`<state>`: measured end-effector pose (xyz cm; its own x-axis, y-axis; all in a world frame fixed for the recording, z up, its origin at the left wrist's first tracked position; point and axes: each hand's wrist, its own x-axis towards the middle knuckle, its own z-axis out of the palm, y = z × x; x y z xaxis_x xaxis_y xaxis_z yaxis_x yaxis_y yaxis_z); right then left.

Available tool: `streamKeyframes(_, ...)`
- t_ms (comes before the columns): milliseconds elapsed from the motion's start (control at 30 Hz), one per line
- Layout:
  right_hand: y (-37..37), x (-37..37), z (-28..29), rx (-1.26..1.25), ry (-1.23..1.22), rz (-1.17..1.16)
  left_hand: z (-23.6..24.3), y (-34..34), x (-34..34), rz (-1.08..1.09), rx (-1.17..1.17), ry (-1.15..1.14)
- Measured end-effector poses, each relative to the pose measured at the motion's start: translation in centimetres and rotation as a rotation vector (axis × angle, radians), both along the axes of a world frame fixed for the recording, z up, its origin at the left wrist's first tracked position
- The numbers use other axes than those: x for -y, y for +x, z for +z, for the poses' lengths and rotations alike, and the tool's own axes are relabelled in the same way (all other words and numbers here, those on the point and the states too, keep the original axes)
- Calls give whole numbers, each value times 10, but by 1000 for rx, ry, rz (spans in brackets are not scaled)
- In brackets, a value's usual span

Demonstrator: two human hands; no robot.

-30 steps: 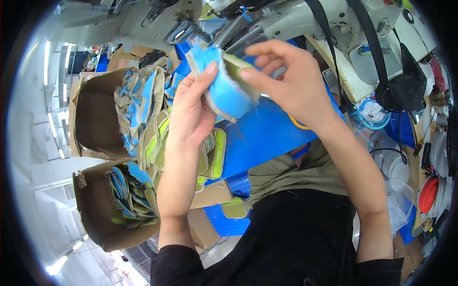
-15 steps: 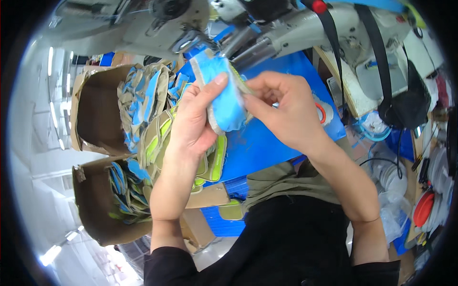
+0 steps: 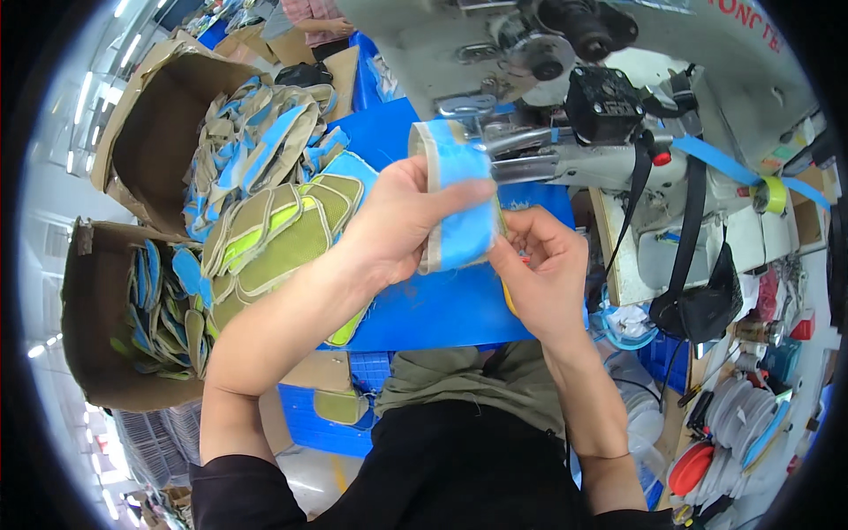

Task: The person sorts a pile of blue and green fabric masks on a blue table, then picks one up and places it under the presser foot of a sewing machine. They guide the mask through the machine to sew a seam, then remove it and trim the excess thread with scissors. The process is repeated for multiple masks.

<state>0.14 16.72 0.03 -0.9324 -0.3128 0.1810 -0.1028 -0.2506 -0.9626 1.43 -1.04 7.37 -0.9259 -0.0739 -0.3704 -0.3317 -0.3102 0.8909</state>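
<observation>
My left hand (image 3: 397,216) grips a flat blue fabric piece (image 3: 464,234) with beige edging, its thumb laid across the blue face. At the piece's right edge, the thumb and forefinger of my right hand (image 3: 548,278) are pinched together on the border. Bits of yellow (image 3: 509,299) and red show by the right fingers; whether they are held or lie behind is unclear. Both hands are above a blue tabletop (image 3: 424,314). To the left of them lies a spread pile of olive-green, lime-edged fabric pieces (image 3: 274,256).
A sewing machine (image 3: 583,106) with metal arms stands just beyond the hands. Two cardboard boxes (image 3: 106,318) at the left are by heaps of blue and beige pieces (image 3: 256,150). Black straps hang at the right, above a cluttered shelf of spools (image 3: 742,411). Another person (image 3: 322,22) is far back.
The view has swung, showing more of the machine. The blue piece has turned more upright and broad-side on. Both hands remain on it, the right one now lower along its edge.
</observation>
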Motion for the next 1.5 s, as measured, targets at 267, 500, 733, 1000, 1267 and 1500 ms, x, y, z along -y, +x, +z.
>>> streamKeyframes(267, -5, 5, 1, 70, -22, 14, 3, -11, 5, -13, 11, 13)
streamKeyframes(500, -18, 9, 2, 11, -49, 12, 5, -15, 5, -18, 33, 17)
streamKeyframes(733, -20, 8, 6, -95, 115, -44, -1, 9, 1, 29, -19, 16)
streamKeyframes(1000, -19, 8, -4, -149, 91, -76, -6, 5, -5, 38, -58, -8)
streamKeyframes(1267, -31, 16, 4, -213, 129, -141, 7, -13, 2, -41, -41, -23)
streamKeyframes(1500, -32, 15, 11, -280, 214, -190, -3, -3, 4, 10, -135, -147)
